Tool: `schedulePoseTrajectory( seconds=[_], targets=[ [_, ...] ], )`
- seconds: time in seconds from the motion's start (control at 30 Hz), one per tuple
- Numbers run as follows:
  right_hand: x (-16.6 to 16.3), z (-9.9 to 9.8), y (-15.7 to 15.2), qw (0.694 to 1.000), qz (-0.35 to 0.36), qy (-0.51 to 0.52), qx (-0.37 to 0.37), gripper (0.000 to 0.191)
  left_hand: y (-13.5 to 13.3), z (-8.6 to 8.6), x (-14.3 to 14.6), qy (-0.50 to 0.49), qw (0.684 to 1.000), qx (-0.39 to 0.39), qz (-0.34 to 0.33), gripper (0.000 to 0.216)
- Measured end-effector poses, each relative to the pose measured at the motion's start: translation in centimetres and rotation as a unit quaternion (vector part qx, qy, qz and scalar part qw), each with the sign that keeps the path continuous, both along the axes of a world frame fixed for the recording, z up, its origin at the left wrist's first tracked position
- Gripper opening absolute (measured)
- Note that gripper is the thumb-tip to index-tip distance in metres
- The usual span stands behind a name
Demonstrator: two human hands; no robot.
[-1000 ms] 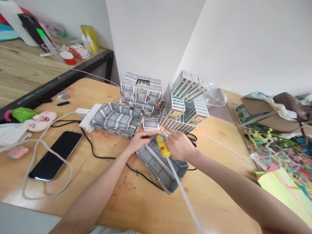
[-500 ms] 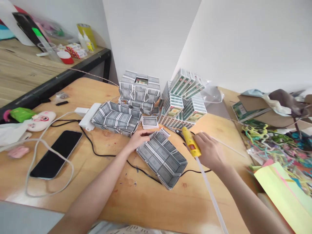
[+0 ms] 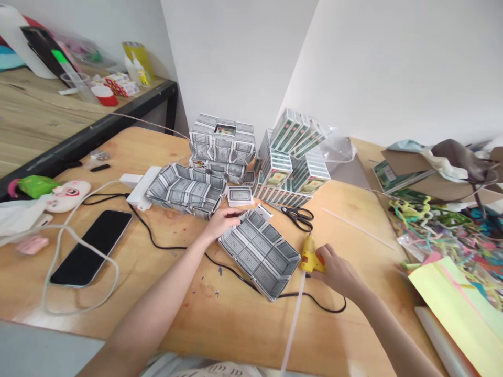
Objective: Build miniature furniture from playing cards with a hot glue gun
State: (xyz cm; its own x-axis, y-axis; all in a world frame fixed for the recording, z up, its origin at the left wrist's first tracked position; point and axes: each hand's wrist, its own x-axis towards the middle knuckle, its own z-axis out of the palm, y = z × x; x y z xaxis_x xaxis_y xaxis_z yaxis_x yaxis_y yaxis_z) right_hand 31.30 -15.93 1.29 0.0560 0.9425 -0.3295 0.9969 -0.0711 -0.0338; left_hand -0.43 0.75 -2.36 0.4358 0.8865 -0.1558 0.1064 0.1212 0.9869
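My left hand grips the upper left corner of an open box made of grey-patterned playing cards, its thumb over the rim. My right hand is closed around the trigger end of a yellow hot glue gun, beside the box's right end. A long clear glue stick sticks out of the gun toward me. Black-handled scissors lie just beyond the gun. Behind my left hand stands a second open card box, and a stack of cards is near its right end.
At the back stand a larger card structure and stacked card packs. A phone, white cable and power strip lie left. Black cord runs under the box. Coloured pipe cleaners and paper fill the right.
My right hand has lowered the glue gun toward me, beside the box's right end, uncovering the scissors. My left hand and the box have hardly moved.
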Motion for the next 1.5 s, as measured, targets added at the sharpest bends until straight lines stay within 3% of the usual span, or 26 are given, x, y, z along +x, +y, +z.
schedulePoseTrajectory(
  seconds=[0.2,0.3,0.37,0.47,0.63,0.93,1.17,1.5],
  targets=[
    [0.8,3.3,0.4,0.997,-0.001,0.075,-0.002,0.034,-0.3,0.6,-0.1,0.015,1.0,0.011,0.002,0.036],
    [-1.5,5.5,2.4,0.988,-0.004,0.141,0.069,0.018,-0.6,1.0,-0.1,0.035,0.999,0.024,0.004,0.037],
    [-4.5,6.3,4.5,0.966,0.021,0.227,0.125,0.02,-0.7,1.2,0.0,0.042,0.998,0.039,0.003,0.039],
    [-9.7,5.7,8.0,0.942,0.053,0.271,0.189,0.019,-0.6,1.4,0.2,0.037,0.997,0.069,-0.018,0.043],
    [-14.7,3.0,11.6,0.966,0.007,0.196,0.171,0.023,0.0,1.5,0.8,0.021,0.991,0.122,-0.057,0.045],
    [-15.5,1.1,11.7,0.966,-0.038,0.18,0.179,0.032,-0.1,1.4,0.7,0.058,0.98,0.177,-0.065,0.038],
    [-16.0,0.9,11.9,0.968,-0.054,0.166,0.179,0.033,-0.2,1.4,1.1,0.049,0.983,0.169,-0.055,0.037],
    [-16.3,1.2,12.0,0.969,-0.063,0.163,0.175,0.034,-0.2,1.7,1.5,0.103,0.966,0.229,-0.052,0.039]
  ],
)
